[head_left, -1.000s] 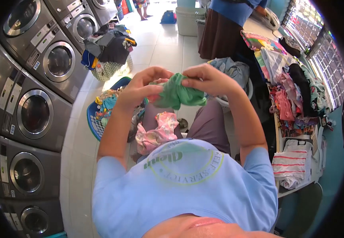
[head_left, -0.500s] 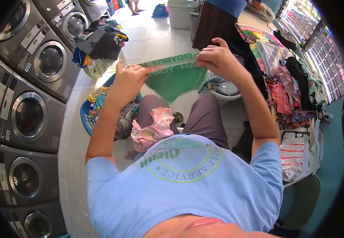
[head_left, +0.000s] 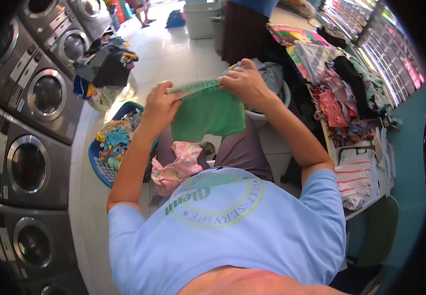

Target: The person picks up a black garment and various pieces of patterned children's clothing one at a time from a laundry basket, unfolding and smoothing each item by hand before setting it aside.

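Note:
Between my hands hangs a green garment (head_left: 208, 115) with pale lettering along its upper band. My left hand (head_left: 161, 105) pinches one upper corner. My right hand (head_left: 245, 84) grips the other upper corner, and the band is stretched between them. Below the garment, a pink patterned cloth (head_left: 176, 167) lies on my lap. A blue basket (head_left: 94, 160) of mixed clothes stands on the floor beside my left forearm. Behind my right hand is a white basket (head_left: 287, 96) with grey-blue clothes, partly hidden.
Front-loading machines (head_left: 28, 164) line the left side. Near them, dark clothes (head_left: 107, 64) are heaped over a light green basket (head_left: 105, 98). A table (head_left: 323, 130) at right bears clothes piles and a folded striped cloth (head_left: 355, 179). A person in a dark skirt (head_left: 240, 32) stands ahead.
The green garment has gone from a narrow, triangular shape to hanging wide and nearly flat. Both hands keep their hold. The view has shifted, with the surroundings appearing farther left.

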{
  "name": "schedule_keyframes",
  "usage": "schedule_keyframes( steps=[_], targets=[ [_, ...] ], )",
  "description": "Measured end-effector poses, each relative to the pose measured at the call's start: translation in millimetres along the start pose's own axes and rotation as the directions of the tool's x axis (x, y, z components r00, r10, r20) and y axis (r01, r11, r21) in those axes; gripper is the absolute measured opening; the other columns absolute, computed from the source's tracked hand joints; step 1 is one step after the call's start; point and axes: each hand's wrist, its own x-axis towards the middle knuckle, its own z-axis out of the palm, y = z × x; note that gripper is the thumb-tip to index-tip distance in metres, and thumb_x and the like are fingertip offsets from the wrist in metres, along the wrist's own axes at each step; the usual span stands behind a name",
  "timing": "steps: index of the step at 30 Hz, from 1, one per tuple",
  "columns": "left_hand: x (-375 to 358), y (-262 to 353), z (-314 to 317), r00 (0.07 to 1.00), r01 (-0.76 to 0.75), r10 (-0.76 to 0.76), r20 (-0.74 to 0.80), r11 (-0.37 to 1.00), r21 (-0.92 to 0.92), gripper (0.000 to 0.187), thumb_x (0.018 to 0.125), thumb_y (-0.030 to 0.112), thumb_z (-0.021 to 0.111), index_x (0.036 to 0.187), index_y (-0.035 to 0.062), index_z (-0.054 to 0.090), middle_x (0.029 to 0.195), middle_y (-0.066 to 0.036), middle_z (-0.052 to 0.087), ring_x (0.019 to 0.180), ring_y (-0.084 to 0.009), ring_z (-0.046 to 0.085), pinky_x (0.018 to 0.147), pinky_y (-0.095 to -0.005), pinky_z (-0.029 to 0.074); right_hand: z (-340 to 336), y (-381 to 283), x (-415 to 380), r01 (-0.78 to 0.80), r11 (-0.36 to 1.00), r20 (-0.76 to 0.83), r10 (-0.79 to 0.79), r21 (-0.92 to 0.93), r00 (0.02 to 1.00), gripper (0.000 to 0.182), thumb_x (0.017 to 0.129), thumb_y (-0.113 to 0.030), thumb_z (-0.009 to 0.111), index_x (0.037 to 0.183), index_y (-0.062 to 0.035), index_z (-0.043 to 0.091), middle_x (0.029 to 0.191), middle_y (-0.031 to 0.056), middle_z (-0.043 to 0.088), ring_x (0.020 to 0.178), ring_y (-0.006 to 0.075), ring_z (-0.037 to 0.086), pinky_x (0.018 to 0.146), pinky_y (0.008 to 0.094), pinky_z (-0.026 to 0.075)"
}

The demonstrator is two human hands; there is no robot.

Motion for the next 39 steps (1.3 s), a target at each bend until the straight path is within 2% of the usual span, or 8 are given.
schedule_keyframes(
  steps=[2,10,13,17,21,28,36,39],
  targets=[
    [-3,-1,-2,0.983,-0.155,0.165,-0.079,0.98,0.128,0.011,0.076,0.006,0.068,0.083,-0.0014,0.064,0.113,-0.016,0.058,0.097,-0.0319,0.058,0.086,-0.0415,0.045,-4,-13,-5,-0.063,0.998,0.046,0.063,0.003,0.997,0.023,0.078,-0.033,0.065,0.091,-0.0149,0.061,0.077,0.0002,0.062,0.079,0.0171,0.063,0.082,0.0365,0.037],
    [-23,-10,4,0.887,0.462,-0.319,0.335,0.601,-0.652,0.014,0.075,0.003,0.075,0.082,-0.0003,0.062,0.074,-0.002,0.06,0.062,-0.0052,0.054,0.056,-0.02,0.042,12,-24,-19,-0.359,0.853,0.18,0.313,0.378,0.932,0.029,0.076,-0.036,0.07,0.07,-0.0076,0.064,0.08,0.0063,0.065,0.072,0.023,0.065,0.065,0.0406,0.045],
    [-28,3,20,0.889,0.449,-0.421,0.181,0.721,-0.528,0.02,0.077,0.002,0.073,0.09,0.0023,0.058,0.068,0.003,0.052,0.053,-0.0022,0.041,0.047,-0.018,0.034,42,-26,-19,-0.818,0.176,0.674,0.487,0.548,0.556,0.035,0.082,-0.041,0.065,0.085,-0.0055,0.067,0.09,0.0103,0.066,0.072,0.0226,0.066,0.057,0.0411,0.051],
    [-39,58,48,0.913,0.376,-0.331,0.237,0.461,-0.804,0.039,0.078,-0.005,0.069,0.104,0.0061,0.042,0.089,-0.003,0.055,0.071,-0.0058,0.053,0.06,-0.0188,0.044,40,-66,-21,-0.641,-0.577,0.85,0.205,0.506,0.486,0.063,0.082,-0.046,0.068,0.115,0.004,0.052,0.09,0.0128,0.064,0.079,0.0243,0.066,0.07,0.042,0.057],
    [-47,89,48,0.907,0.407,-0.155,0.392,0.076,-0.91,0.03,0.081,-0.008,0.061,0.099,0.0033,0.04,0.108,-0.016,0.058,0.099,-0.0194,0.06,0.084,-0.031,0.049,25,-73,-29,-0.7,-0.429,0.818,0.219,0.57,0.532,0.05,0.081,-0.03,0.073,0.113,0.0019,0.053,0.095,0.0094,0.063,0.087,0.0173,0.061,0.069,0.0339,0.052],
    [-72,64,8,0.893,0.422,-0.168,0.418,-0.015,-0.907,0.008,0.088,0.002,0.058,0.09,-0.0001,0.051,0.105,-0.018,0.063,0.088,-0.0208,0.064,0.082,-0.034,0.052,-120,2,-24,-0.505,0.175,0.38,0.469,0.845,0.797,0.035,0.081,-0.016,0.071,0.11,-0.004,0.057,0.096,0.0021,0.061,0.095,0.011,0.056,0.08,0.0287,0.046],
    [-124,14,-6,0.717,0.677,-0.309,0.625,0.525,-0.516,0.017,0.09,0.012,0.06,0.099,-0.0015,0.059,0.087,-0.004,0.063,0.078,-0.0086,0.059,0.071,-0.0234,0.049,-338,138,-105,-0.445,0.449,-0.016,0.718,0.775,0.696,0.039,0.083,-0.019,0.07,0.118,-0.005,0.058,0.109,0.0107,0.063,0.099,0.0204,0.06,0.087,0.0344,0.051],
    [-161,-30,5,0.736,0.624,-0.408,0.541,0.719,-0.306,0.022,0.084,0.017,0.066,0.095,-0.0004,0.061,0.084,-0.009,0.064,0.074,-0.0144,0.061,0.067,-0.0294,0.048,-371,276,-236,-0.877,0.321,0.027,0.935,0.358,0.353,0.051,0.091,-0.032,0.057,0.135,-0.0098,0.045,0.141,0.0086,0.041,0.124,0.0217,0.044,0.103,0.034,0.036]
  ],
)
